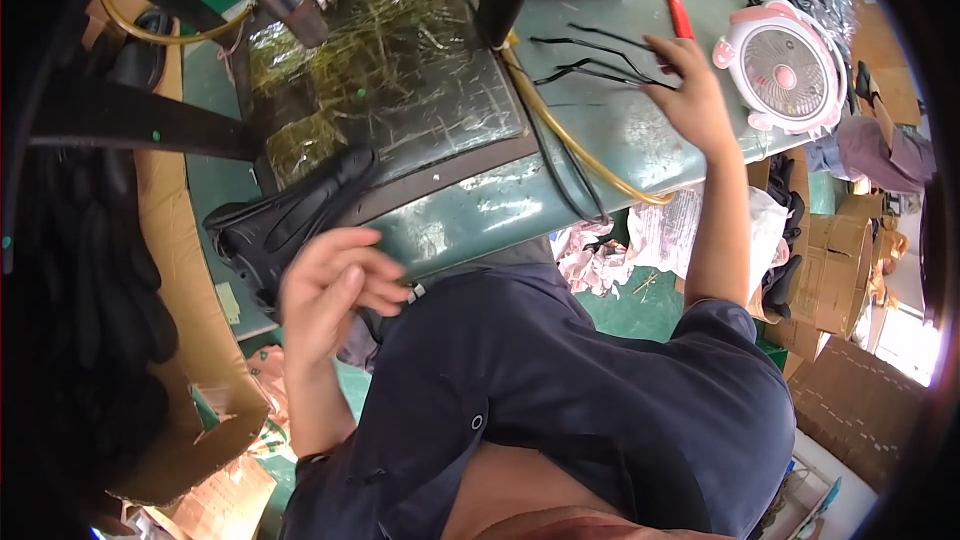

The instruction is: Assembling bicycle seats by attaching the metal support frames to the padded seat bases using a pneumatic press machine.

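**Two hands at a green workbench, one on thin black strips, one by a black moulded part**

The right hand (690, 90) reaches out over the far side of the green table (620, 130), fingers spread flat and resting on a loose bunch of thin black strips (590, 65) that lie on the table top. It pinches nothing clearly; the fingers are wide and press down on the strip ends. Just beyond the fingertips lies a red pen-like tool (680, 13), and beside the hand stands a small pink fan (785, 65). A yellow hose (570, 140) curves across the table between the strips and the table edge.

The left hand (330, 290) hangs near the body, fingers loosely curled and holding nothing. Just behind it a black moulded part (290, 220) lies at the near edge of a scratched dark plate (390, 70). A cardboard box (190, 340) stands to the left.
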A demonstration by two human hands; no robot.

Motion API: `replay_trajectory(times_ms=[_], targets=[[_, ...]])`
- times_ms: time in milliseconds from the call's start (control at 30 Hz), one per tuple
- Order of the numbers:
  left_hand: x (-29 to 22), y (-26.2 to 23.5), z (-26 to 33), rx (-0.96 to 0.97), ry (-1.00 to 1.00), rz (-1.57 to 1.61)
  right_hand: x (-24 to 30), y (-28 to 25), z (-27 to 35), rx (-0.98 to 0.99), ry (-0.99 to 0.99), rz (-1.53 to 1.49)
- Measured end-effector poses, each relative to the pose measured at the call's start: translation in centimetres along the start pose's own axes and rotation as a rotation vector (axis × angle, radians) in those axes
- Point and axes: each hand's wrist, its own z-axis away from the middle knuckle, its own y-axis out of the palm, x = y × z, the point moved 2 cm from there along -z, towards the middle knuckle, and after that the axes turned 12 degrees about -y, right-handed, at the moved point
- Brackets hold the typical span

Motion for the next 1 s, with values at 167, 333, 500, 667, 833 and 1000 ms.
replay_trajectory(times_ms=[167, 333, 500, 667, 833, 1000], targets=[[-7.6, -4.8, 2.7, -0.993, 0.811, -1.751, 1.5, -2.2, 3.4, -0.222, 0.098, -0.497], [-5.2, -11.0, 2.9, -0.912, 0.504, -1.359, 7.5, 3.1, 3.4, -0.255, 0.172, -0.785], [-5.9, -4.2, -2.4, -0.76, 0.83, -1.347, 13.6, 5.5, 1.4, 0.016, -0.064, -0.816], [-4.8, -3.5, -5.2, -0.799, 0.83, -1.239, 18.6, 9.8, -0.9, 0.125, -0.291, -0.714], [-0.2, -6.3, -5.0, -0.852, 0.929, -0.656, 20.1, 13.3, 0.3, 0.024, -0.384, -0.586], [1.3, -5.0, -5.6, -0.99, 0.931, -0.534, 20.3, 14.2, -0.4, 0.036, -0.486, -0.466]])
